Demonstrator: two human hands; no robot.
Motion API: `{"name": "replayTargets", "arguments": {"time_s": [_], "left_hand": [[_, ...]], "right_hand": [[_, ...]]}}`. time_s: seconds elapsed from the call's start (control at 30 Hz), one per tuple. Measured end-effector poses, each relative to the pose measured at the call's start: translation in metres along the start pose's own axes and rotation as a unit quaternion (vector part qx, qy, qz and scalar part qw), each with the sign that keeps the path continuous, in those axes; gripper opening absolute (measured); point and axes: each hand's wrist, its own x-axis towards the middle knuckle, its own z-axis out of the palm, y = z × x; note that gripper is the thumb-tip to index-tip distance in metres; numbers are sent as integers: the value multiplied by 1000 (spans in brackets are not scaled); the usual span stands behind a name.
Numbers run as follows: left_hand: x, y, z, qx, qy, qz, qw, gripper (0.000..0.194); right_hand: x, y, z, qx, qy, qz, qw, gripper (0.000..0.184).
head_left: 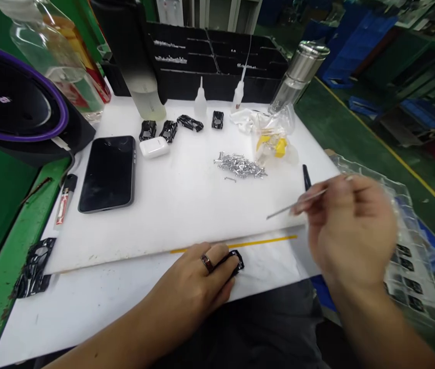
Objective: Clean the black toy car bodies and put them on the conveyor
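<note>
My left hand (205, 271), with a ring on one finger, is closed on a small black toy car body (236, 261) at the front edge of the white board (171, 200). The fingers cover most of this piece. To the right, my right hand (348, 220) is raised and slightly blurred, its fingers pinching slim metal tweezers (286, 209). Their tip points left and down over the board, apart from the car body. Beyond the tip lies a heap of small metal axles (240, 165), with one loose axle (230, 179) in front of it.
Several black car bodies (168, 131) stand at the back near a white earphone case (154, 147). A phone (107, 174) and a lighter (62, 205) lie left. Dropper bottles (201, 102) and a steel-topped flask (297, 77) stand behind. A clear tray (432, 287) is at right.
</note>
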Motion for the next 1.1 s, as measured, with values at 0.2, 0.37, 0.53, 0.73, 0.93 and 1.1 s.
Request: {"name": "replayTargets", "arguments": {"time_s": [0.2, 0.37, 0.53, 0.73, 0.93, 1.1], "left_hand": [[0, 1, 2, 5, 6, 5, 1000, 29], [0, 1, 1, -1, -2, 7, 1000, 32], [-2, 1, -2, 8, -17, 1, 1000, 35], [-3, 0, -2, -3, -33, -9, 999, 36], [-6, -1, -1, -7, -28, -4, 1000, 38], [-7, -1, -1, -16, -36, -11, 999, 40]], "right_hand": [[-59, 25, -11, -32, -26, 150, 988, 12], [-62, 23, -11, -69, -50, 158, 984, 10], [-61, 17, -10, -105, -74, 159, 979, 9], [-58, 14, -8, -134, -96, 151, 975, 8], [-59, 16, -8, -110, -82, 160, 977, 8], [-59, 15, -9, -113, -96, 154, 977, 10]]}}
